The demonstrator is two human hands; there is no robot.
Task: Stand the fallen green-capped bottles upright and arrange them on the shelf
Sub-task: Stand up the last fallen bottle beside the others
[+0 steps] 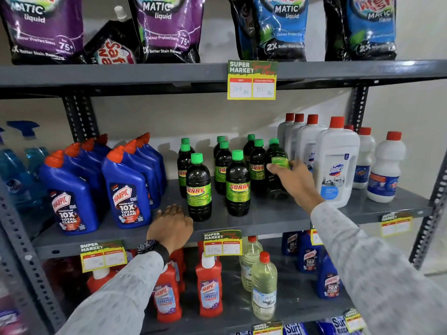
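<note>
Several dark green-capped bottles stand upright in rows on the middle grey shelf [266, 221]. The front two are at the left [198, 189] and the right [237, 187]. My right hand [294, 182] is wrapped around the rightmost green-capped bottle [275, 153], which stands upright beside a big white bottle [337, 163]. My left hand [170, 226] rests on the shelf's front edge, fingers curled, just left of the front left bottle, holding nothing. I see no bottle lying on its side.
Blue Harpic bottles [125, 189] crowd the shelf to the left, white red-capped bottles to the right. Detergent pouches [169, 30] hang over the shelf above. Red and pale bottles [209, 286] fill the shelf below. Price tags [251, 81] stick out from shelf edges.
</note>
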